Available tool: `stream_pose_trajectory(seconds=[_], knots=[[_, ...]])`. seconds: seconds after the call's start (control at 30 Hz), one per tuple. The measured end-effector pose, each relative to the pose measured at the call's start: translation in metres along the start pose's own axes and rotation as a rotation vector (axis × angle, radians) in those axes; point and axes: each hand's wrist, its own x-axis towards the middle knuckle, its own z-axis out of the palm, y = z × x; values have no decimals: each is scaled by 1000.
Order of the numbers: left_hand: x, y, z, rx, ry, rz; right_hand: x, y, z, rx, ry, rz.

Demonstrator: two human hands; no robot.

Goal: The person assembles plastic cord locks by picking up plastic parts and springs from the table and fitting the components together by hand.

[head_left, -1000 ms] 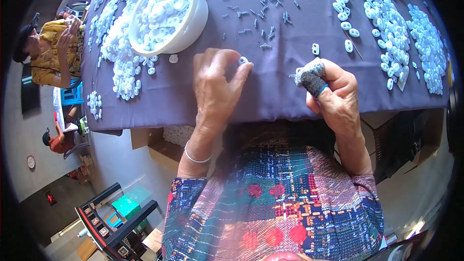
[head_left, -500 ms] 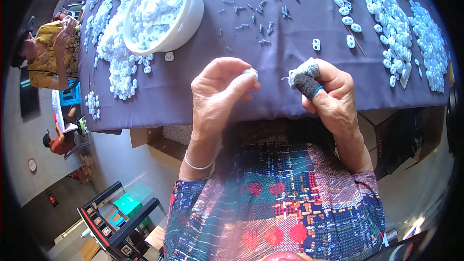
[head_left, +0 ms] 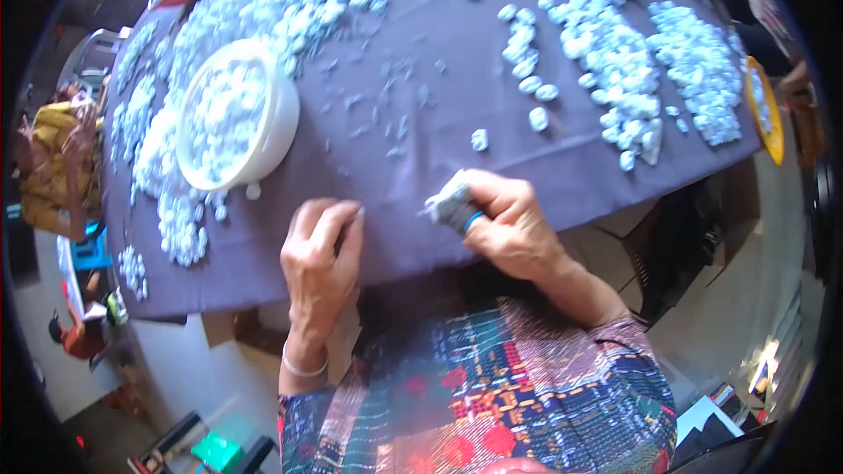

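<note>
- Left hand (head_left: 320, 254) hangs over the dark surface (head_left: 399, 246), fingers loosely curled; whether they hold anything, I cannot tell.
- Right hand (head_left: 518, 233), wearing a grey finger cover (head_left: 457, 212), pinches a small pale piece (head_left: 433, 204) (blurred).
- White tub (head_left: 282, 123) stands farther left.

Small whitish piece (head_left: 432, 207), blurred, pinched in right hand (head_left: 511, 226).

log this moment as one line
left grip: curled, contents unclear; right grip: wears grey finger cover, contents blurred; white tub: beyond left grip, holds white pieces; dark cloth: beneath both
</note>
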Motion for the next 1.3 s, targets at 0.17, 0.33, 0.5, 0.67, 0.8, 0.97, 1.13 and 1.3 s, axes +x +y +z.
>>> stream_pose_trajectory(seconds=[0.17, 0.33, 0.5, 0.67, 0.8, 0.97, 1.13, 1.3], knots=[[-5, 0, -3, -59, -50, -87, -2, -5, 2, -23, -23, 40], [-6, 2, 1, -198, -15, -109, 0, 8, 7, -48, -41, 11], [-9, 5, 7, -382, 45, -278, 3, -2, 8, -71, 49, -146], [-20, 0, 17, -391, 109, -248, 3, -2, 5, -116, 30, -64], [-22, -2, 17, -499, 121, -330, 5, 0, 3, -141, 22, -43], [-23, 0, 22, -668, 261, -388, 9, 1, 11, -66, 49, -107], [-19, 2, 3, -884, 218, -391, 11, -1, 11, -79, -22, 5], [0, 4, -47, -1041, 179, -211, 12, -4, 14, -85, -32, -19]])
